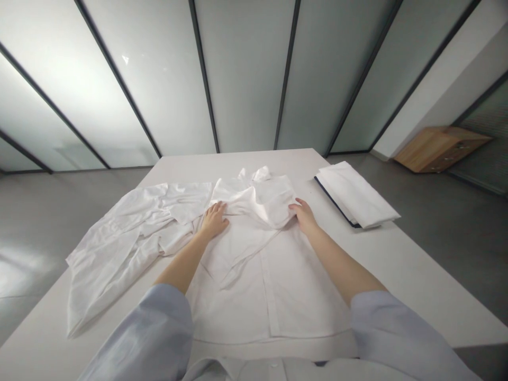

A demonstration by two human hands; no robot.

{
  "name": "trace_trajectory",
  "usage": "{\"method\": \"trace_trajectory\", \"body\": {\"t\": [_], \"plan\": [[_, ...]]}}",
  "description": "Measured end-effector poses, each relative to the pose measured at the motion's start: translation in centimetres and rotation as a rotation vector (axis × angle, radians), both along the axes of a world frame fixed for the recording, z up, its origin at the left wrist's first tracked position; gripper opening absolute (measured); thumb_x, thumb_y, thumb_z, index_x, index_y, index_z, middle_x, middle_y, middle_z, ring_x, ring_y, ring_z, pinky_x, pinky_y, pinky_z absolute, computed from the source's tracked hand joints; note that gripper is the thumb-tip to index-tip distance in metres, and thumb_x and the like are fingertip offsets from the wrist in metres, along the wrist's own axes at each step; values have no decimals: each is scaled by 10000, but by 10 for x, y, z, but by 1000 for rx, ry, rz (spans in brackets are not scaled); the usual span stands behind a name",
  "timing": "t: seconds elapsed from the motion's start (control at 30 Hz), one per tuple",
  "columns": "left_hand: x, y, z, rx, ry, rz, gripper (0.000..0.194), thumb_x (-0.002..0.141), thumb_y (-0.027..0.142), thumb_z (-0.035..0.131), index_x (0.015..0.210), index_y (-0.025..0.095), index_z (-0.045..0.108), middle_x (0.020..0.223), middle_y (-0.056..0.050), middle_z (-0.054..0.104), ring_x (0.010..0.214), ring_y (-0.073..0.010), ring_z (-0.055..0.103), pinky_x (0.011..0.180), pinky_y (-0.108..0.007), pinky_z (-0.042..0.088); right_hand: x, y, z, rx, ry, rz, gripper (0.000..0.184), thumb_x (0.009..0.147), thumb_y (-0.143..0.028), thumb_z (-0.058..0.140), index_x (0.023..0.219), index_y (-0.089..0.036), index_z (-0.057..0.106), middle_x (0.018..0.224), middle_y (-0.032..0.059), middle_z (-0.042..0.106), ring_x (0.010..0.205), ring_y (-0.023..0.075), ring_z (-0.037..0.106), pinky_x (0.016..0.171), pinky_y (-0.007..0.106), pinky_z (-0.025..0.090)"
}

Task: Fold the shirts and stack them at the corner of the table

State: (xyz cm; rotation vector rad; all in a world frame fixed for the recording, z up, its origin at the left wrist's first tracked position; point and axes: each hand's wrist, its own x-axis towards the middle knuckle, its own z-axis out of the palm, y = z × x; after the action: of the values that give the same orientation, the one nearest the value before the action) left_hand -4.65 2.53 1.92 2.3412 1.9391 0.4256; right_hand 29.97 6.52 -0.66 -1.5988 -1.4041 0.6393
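A white shirt point(238, 307) lies spread out, its hem toward me and a placket-like strip running down its front. The far part is bunched and folded over, with a narrow fabric strip lying slantwise below it. My left hand point(215, 220) rests on the left side of the bunched cloth, fingers stretched and lying flat. At the right edge of that fold, my right hand point(305, 216) has its thumb and fingers closed on the cloth; some fingertips are hidden. Crumpled white fabric point(130, 238) spreads left of my left hand; whether it joins the shirt I cannot tell.
The white table point(420, 280) carries everything. To the right lies a folded white cloth point(357, 193) with a dark flat edge point(337, 203) under it, reaching the table's side. Frosted glass panels point(246, 79) stand behind. A wooden cabinet point(440, 148) is at the far right.
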Motion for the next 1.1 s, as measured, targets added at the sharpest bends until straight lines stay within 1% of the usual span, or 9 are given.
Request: {"method": "trace_trajectory", "body": {"t": [0.1,0.17,0.33,0.47,0.63,0.83,0.9,1.0,1.1], "plan": [[-5,5,-2,-22,14,37,616,839,233,485,1450,201,410,1532,-118,390,1385,-292,391,1109,-443,361,5,2,7,-119,438,-92,344,678,-338,564,987,-201,627,807,37,667,767,213,642,585,298,531],[-8,10,-4,-37,22,49,554,870,224,431,1424,225,445,1496,-99,448,1361,-279,425,1090,-444,377,8,-3,14,-93,643,-124,266,627,-307,591,875,-211,603,744,12,635,713,189,618,558,280,514],[-12,18,-7,10,57,82,480,884,199,387,1340,232,532,1412,-89,545,1285,-283,492,1019,-454,422,26,-36,31,14,853,-172,468,588,-202,597,1048,-263,540,688,-58,573,625,127,583,577,241,512],[-17,25,-3,37,135,87,478,860,186,420,1313,251,559,1369,-80,582,1230,-294,522,982,-454,427,45,-72,38,-110,718,-99,598,604,-181,574,1195,-268,534,707,-43,595,658,156,606,574,267,527],[-29,31,7,-5,195,130,445,844,162,434,1225,251,645,1346,-52,608,1235,-284,520,1001,-443,409,59,-107,40,-352,442,74,354,639,-251,639,978,-180,712,651,9,632,631,172,590,660,318,544],[-38,30,19,116,109,292,511,864,164,412,1340,228,583,1374,-70,590,1225,-279,538,1004,-430,427,64,-132,45,-339,204,162,352,695,-412,666,931,-172,769,814,59,732,791,216,658,808,344,510],[-43,31,21,70,124,269,503,845,157,437,1312,233,610,1358,-70,602,1228,-284,540,1017,-426,423,69,-138,48,-368,125,293,384,724,-492,660,903,-173,776,851,75,745,843,242,666,819,354,503],[-54,38,20,-124,113,149,506,770,169,539,1260,222,648,1334,-71,618,1243,-285,539,1036,-389,422,82,-145,52,-520,10,541,428,732,-535,675,927,-167,774,816,83,746,783,241,665,718,337,501],[-64,49,20,-206,-80,133,552,763,214,563,1313,188,601,1273,-79,653,1155,-247,604,975,-323,469,97,-142,54,-528,26,575,500,778,-525,628,1075,-136,733,706,64,713,630,192,614,617,311,471]]}}
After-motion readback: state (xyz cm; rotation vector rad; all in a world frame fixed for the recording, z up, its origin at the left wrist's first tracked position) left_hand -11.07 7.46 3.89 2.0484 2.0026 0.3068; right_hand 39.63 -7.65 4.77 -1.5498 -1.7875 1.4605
